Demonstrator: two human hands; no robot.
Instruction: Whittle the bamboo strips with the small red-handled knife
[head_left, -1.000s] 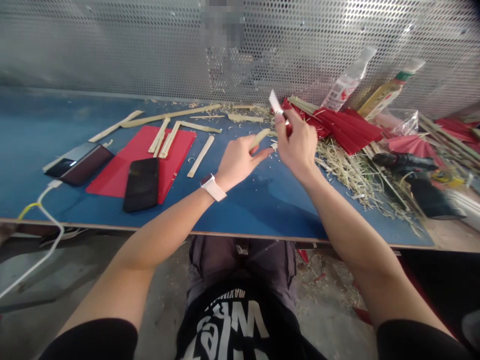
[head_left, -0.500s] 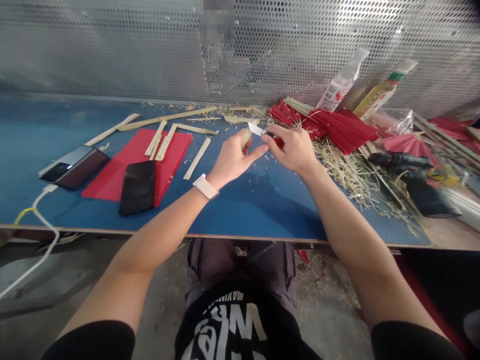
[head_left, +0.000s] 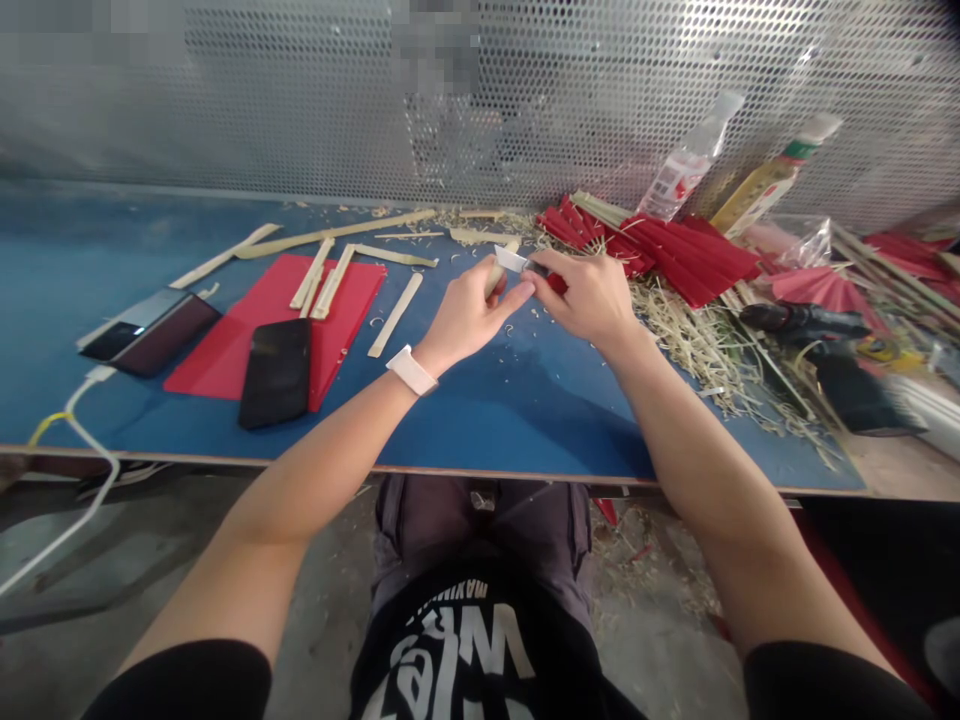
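Observation:
My left hand (head_left: pixel 471 312) is closed on a short pale bamboo strip (head_left: pixel 493 280), most of it hidden by the fingers. In my right hand (head_left: pixel 589 295) is a utility knife (head_left: pixel 537 268) with its blade (head_left: pixel 511 259) pointing left. That blade lies against or just over the top of the strip; exact contact is too small to make out. My left thumb reaches toward the right fingers. Below the hands, small curled shavings (head_left: pixel 508 329) are scattered on the blue table (head_left: pixel 480 430). A loose bamboo strip (head_left: pixel 395 315) lies left of my left hand.
Left are a red folder (head_left: pixel 217 355) bearing bamboo pieces (head_left: pixel 332 283), a black phone (head_left: pixel 275 373) and another device (head_left: pixel 150 330) on a white cable. Right are red folding fans (head_left: pixel 690 260), a shavings heap (head_left: pixel 679 335), a power drill (head_left: pixel 840 365) and two bottles (head_left: pixel 694 160) (head_left: pixel 776 175).
The hands stay nearly in place. The strip's tip has tilted or dropped slightly beside the blade, so less of it shows above my left fingers.

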